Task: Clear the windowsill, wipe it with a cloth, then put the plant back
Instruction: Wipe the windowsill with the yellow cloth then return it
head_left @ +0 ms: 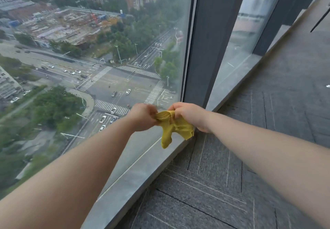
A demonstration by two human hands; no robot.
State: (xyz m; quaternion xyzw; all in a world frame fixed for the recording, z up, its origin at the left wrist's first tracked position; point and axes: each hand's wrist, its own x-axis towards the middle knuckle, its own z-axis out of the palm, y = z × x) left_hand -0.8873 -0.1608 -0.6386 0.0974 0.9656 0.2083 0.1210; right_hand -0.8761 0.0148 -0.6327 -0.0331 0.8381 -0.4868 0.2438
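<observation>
**Yellow cloth bunched up over the sill, wiping not started yet**

Going left to right: the big window pane (89, 59) fills everything from 9 to 12 o'clock, with the street far below seen through it. The grey windowsill (135, 178) runs diagonally from 6 o'clock up toward 1 o'clock, and no plant or other clutter can be seen on the visible stretch, so the clearing part looks done. The plant itself isn't in view anywhere.

Just past centre, the left hand (142, 116) is closed on one end of the yellow cloth (174, 127), fingers curled tight into the fabric. At about 3 o'clock of it, the right hand (192, 115) is pinched shut on the other end. The cloth is held up between the two, crumpled, with a tail hanging down close over the sill edge; contact can't be confirmed.

Further right, dark carpet floor (250, 157) takes over.

What could go sideways: if the cloth is pressed down still wadded like this, only a narrow strip gets wiped and dust gets pushed into the corner by the frame post (205, 41). A loose grip could also drop it onto the carpet.
</observation>
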